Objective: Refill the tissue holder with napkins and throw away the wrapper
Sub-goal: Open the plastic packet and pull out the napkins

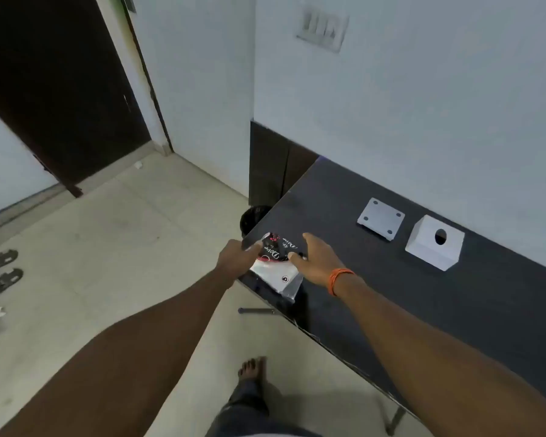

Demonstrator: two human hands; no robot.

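Note:
A napkin pack in a black-and-clear printed wrapper lies at the near left corner of the dark table. My left hand grips its left end. My right hand, with an orange wristband, pinches its right side. The white tissue holder, a box with a round hole on top, stands further right near the wall. Its flat white base plate lies just left of it, apart from it.
A black waste bin stands on the floor beyond the table's left corner, partly hidden by the table. Sandals lie at the far left of the tiled floor. My bare foot is beside the table's front edge.

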